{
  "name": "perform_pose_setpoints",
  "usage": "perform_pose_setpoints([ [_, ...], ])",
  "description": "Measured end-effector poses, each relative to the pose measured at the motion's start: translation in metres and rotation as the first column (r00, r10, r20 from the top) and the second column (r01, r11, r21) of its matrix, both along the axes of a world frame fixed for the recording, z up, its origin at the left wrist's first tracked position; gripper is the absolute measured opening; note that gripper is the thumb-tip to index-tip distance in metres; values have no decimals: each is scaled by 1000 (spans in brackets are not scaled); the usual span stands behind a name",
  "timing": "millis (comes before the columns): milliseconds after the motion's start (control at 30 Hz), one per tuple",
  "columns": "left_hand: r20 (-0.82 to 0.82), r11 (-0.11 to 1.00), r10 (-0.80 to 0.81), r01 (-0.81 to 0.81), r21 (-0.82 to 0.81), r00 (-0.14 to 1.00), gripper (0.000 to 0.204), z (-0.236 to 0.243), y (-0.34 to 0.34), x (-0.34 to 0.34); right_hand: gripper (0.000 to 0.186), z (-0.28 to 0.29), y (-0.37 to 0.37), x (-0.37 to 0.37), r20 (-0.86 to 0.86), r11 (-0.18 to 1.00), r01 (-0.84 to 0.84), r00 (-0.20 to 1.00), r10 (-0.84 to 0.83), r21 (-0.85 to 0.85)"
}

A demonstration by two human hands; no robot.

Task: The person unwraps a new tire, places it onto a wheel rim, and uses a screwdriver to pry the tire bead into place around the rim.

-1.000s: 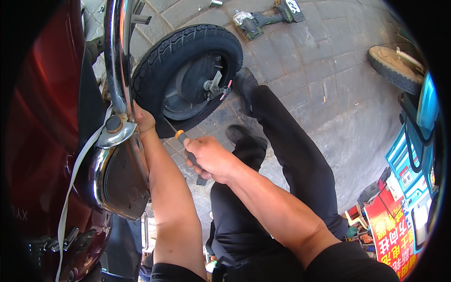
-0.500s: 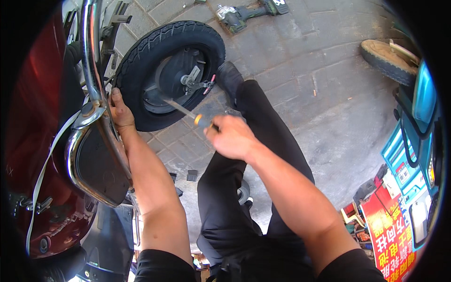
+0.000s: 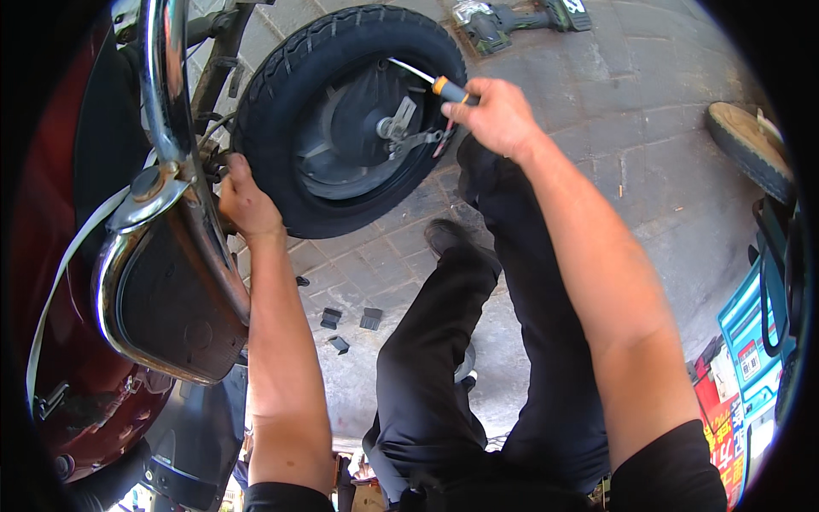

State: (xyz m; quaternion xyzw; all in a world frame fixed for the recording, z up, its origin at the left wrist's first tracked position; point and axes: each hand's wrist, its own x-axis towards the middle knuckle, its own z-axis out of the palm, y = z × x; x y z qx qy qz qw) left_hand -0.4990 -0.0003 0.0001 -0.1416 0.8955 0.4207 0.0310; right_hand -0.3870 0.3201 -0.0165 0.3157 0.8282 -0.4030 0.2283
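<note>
A scooter wheel (image 3: 341, 128) with a black treaded tyre stands tilted in front of me, its hub side facing me. My left hand (image 3: 249, 200) grips the tyre's near left edge, thumb against the rubber and the other fingers mostly hidden. In my right hand (image 3: 502, 118) is a screwdriver (image 3: 450, 90) with a grey and orange handle. Its shaft points left across the tyre, with the tip at the far inner edge of the rim. A metal lever arm (image 3: 401, 128) sits on the hub, close below the screwdriver.
At my left is a dark red scooter body (image 3: 102, 410) with a chrome tube frame (image 3: 166, 94). A cordless power tool (image 3: 512, 21) lies beyond the wheel. Small black pieces (image 3: 370, 318) lie on the paving. A turquoise vehicle (image 3: 751, 316) and a tan-soled shoe (image 3: 751, 149) are at right.
My right hand has carried the screwdriver from the rim's near side to its far right side. The left hand stays on the tyre. My left foot now shows below the wheel.
</note>
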Motion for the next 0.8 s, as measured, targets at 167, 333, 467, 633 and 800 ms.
perform_pose_setpoints([
  [167, 308, 871, 150, -273, 409, 939, 62, 20, 11, 32, 34, 14, 13, -18, 26, 990, -140, 990, 139, 15],
  [333, 258, 876, 224, -310, 371, 940, 62, 23, 19, 25, 34, 28, 10, -26, 41, 988, -152, 988, 151, 19],
  [467, 284, 890, 245, -331, 314, 927, 68, 23, 16, 11, 34, 40, 9, -41, 85, 978, -209, 974, 208, -1],
  [633, 304, 811, 313, -420, 407, 900, 75, 19, 17, 19, 31, 46, 12, -73, 53, 933, -350, 937, 346, 90],
  [800, 317, 746, 300, -428, 510, 900, 73, 9, 17, 62, 31, 43, 9, -74, 14, 914, -379, 925, 381, 143],
])
